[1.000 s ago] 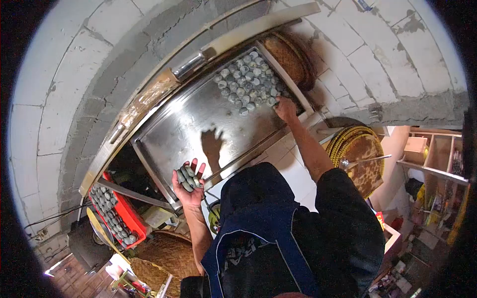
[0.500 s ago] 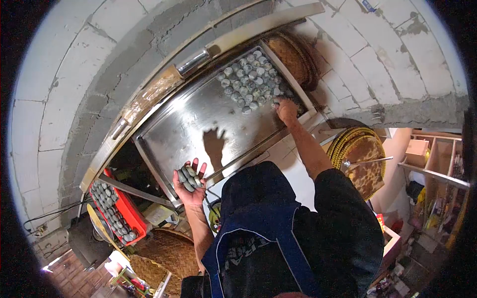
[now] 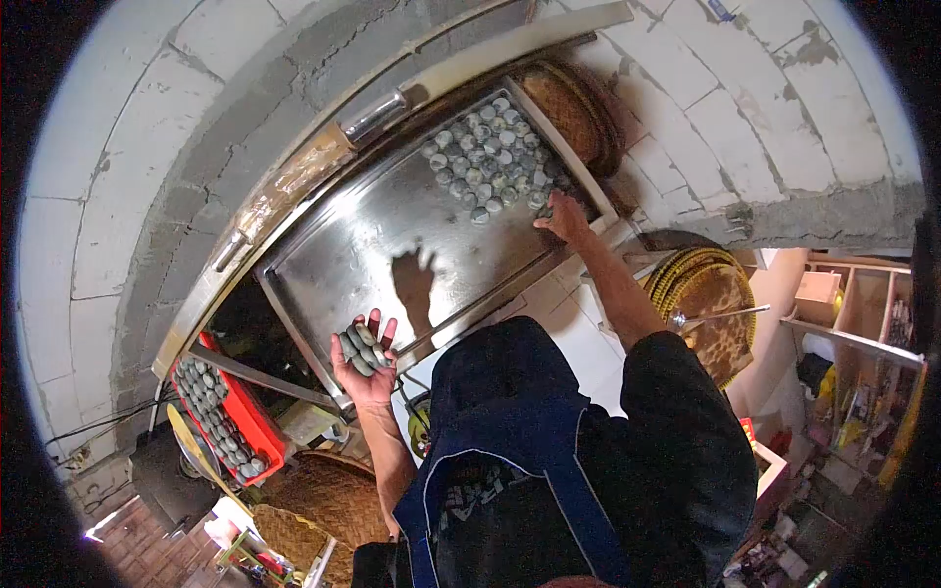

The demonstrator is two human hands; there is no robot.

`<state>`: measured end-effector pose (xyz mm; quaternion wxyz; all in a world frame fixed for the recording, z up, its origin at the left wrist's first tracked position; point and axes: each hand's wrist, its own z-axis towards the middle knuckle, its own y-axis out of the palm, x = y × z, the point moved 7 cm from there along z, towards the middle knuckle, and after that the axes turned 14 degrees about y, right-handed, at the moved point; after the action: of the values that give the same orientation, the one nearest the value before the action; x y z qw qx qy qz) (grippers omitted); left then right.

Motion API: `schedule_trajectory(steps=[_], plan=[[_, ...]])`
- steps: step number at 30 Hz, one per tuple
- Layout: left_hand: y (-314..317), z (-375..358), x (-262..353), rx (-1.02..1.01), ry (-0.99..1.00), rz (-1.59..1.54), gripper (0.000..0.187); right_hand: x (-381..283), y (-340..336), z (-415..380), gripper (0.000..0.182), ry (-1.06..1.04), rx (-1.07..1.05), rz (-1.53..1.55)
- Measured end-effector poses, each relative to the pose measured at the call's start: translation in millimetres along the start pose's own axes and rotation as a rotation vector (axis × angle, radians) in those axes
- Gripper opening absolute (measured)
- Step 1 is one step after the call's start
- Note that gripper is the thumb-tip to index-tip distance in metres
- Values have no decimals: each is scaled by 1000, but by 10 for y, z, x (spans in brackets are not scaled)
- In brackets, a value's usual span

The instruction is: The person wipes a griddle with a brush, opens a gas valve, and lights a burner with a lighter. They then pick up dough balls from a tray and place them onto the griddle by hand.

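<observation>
Palm up near the tray's front left corner, my left hand (image 3: 367, 376) cradles several grey-green rounded pieces (image 3: 363, 348) with its fingers curled upward around them. My right hand (image 3: 567, 220) is at the right end of the metal tray (image 3: 343, 255), thumb and fingers around a small grey-green piece that they mostly cover. Just beside it lies a cluster of similar pieces (image 3: 480, 162), flattened and round, some dusted whitish. They lie close together at the far right of the tray. My left hand casts a shadow on the shiny metal.
A red crate (image 3: 257, 431) at the lower left holds many similar pieces. Woven baskets (image 3: 319, 500) stand near it, and round woven trays (image 3: 701, 309) hang at the right. A wooden rail (image 3: 294, 186) runs behind the tray, before a block wall (image 3: 137, 137).
My right hand has shifted slightly, its thumb now more spread to the left. My left hand has drifted a little left, still holding its pieces. The whole view has shifted slightly.
</observation>
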<state>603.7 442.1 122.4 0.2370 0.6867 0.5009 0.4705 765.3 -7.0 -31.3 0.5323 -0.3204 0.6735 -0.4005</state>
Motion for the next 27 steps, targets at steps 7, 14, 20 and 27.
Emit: schedule_trajectory(steps=[7, 14, 20, 27], plan=[[12, -59, 66, 8, 19, 7, 49, 160, 163, -20, 34, -18, 72, -215], [-115, -86, 59, 28, 26, 12, 49, 52, 139, -14, 33, -122, -115, -169], [-52, -129, 95, 22, 41, 1, 49, 203, 215, 23, 30, -117, -131, -137], [-88, -121, 7, -60, 60, 200, 51, 274, 173, 90, 21, -78, -64, -483]])
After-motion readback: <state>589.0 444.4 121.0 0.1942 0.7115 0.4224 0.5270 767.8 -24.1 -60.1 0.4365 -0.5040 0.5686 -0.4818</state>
